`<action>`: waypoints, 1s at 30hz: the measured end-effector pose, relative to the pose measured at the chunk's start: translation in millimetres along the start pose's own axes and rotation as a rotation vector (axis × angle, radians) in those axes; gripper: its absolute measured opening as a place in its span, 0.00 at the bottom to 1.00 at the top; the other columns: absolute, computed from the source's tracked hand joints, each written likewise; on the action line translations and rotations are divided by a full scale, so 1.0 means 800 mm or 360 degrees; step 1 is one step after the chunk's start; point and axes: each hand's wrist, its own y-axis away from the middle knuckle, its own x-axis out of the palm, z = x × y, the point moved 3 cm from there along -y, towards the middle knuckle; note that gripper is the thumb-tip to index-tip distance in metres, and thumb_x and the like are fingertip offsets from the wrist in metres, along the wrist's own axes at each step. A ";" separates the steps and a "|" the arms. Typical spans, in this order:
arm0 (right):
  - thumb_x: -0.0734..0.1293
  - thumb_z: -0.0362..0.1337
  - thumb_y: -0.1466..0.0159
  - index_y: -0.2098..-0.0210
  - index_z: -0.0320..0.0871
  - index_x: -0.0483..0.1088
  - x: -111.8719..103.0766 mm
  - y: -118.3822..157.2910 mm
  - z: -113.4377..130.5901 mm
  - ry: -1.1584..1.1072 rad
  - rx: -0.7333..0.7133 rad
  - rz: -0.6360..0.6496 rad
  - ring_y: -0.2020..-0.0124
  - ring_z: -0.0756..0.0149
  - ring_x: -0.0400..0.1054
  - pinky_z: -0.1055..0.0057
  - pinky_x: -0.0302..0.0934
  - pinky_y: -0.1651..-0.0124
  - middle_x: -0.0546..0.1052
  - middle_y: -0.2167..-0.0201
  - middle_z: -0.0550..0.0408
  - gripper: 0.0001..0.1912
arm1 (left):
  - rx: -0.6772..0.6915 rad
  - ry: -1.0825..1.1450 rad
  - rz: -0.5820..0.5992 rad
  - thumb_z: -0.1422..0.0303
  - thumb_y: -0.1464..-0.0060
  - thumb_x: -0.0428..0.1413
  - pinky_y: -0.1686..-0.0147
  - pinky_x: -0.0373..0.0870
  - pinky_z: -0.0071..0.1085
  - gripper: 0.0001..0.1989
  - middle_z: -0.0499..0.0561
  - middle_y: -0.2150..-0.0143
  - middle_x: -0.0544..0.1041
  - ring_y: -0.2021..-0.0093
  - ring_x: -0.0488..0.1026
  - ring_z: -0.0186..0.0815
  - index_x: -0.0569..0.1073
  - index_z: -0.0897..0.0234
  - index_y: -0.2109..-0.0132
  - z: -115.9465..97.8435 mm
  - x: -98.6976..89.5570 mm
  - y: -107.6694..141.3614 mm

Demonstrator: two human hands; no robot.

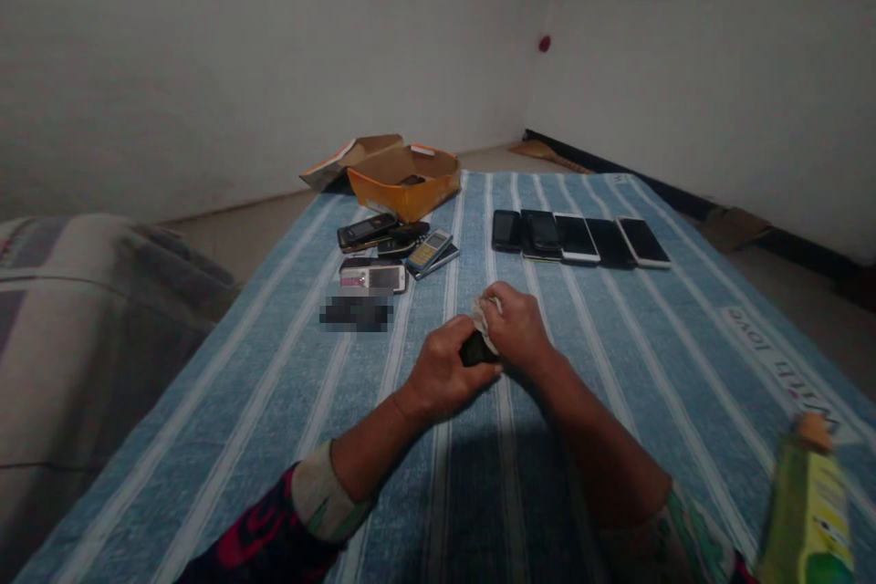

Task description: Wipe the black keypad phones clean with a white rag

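My left hand [444, 370] grips a dark mobile phone [477, 349] low over the middle of the table, its fingers closed along the sides. Pinched in my right hand [518, 326] is a crumpled whitish cloth or tissue [484, 318], pressed against the phone's upper part. The fingers cover much of the phone. Ahead and to the left lies a loose pile of old mobile phones, among them a white one [373, 278] and a keypad phone with a yellowish face [429, 251]. Several smartphones lie in a row at the right, ending with a white-framed one [643, 243].
An open orange cardboard box [407, 196] with a dark item inside stands at the far left edge of the striped blue tablecloth [307, 365]. A bottle of yellow-green liquid [808, 506] is at the near right. A covered piece of furniture [88, 365] stands left of the table.
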 end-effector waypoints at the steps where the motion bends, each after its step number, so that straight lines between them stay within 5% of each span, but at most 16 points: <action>1: 0.59 0.33 0.39 0.70 0.44 0.71 -0.001 0.000 -0.001 0.0023 0.0009 -0.0009 0.73 0.65 0.68 0.72 0.56 0.67 0.74 0.76 0.55 0.09 | 0.0018 0.0005 0.0014 0.69 0.58 0.64 0.65 0.67 0.32 0.13 0.49 0.67 0.73 0.66 0.70 0.36 0.73 0.66 0.63 -0.001 0.001 0.000; 15: 0.59 0.31 0.40 0.65 0.42 0.71 -0.001 -0.007 -0.019 0.0201 0.0154 -0.0177 0.73 0.63 0.67 0.71 0.53 0.69 0.73 0.76 0.53 0.09 | 0.0154 0.0098 0.0126 0.67 0.58 0.65 0.61 0.69 0.34 0.19 0.49 0.64 0.74 0.63 0.72 0.36 0.73 0.63 0.56 -0.010 0.011 0.007; 20: 0.64 0.34 0.44 0.73 0.44 0.66 -0.006 -0.013 -0.041 -0.0716 0.0423 -0.0250 0.76 0.67 0.65 0.73 0.56 0.72 0.69 0.78 0.58 0.01 | 0.0203 0.0148 0.0120 0.66 0.60 0.66 0.61 0.69 0.34 0.22 0.50 0.63 0.75 0.63 0.72 0.37 0.73 0.63 0.56 -0.015 0.011 0.008; 25: 0.68 0.41 0.49 0.71 0.46 0.62 -0.010 -0.009 -0.043 -0.2019 0.0595 0.0182 0.87 0.74 0.53 0.77 0.48 0.84 0.62 0.85 0.66 0.11 | 0.0092 0.0104 0.0000 0.66 0.60 0.66 0.63 0.68 0.32 0.20 0.49 0.65 0.74 0.64 0.72 0.36 0.73 0.64 0.58 -0.003 -0.001 0.003; 30: 0.68 0.40 0.47 0.73 0.47 0.60 -0.008 -0.003 -0.028 -0.2484 0.0567 0.0538 0.89 0.76 0.48 0.80 0.41 0.87 0.60 0.88 0.68 0.10 | 0.0081 0.0102 0.0005 0.66 0.60 0.66 0.63 0.68 0.32 0.21 0.49 0.65 0.74 0.64 0.72 0.36 0.73 0.65 0.56 0.000 -0.001 0.002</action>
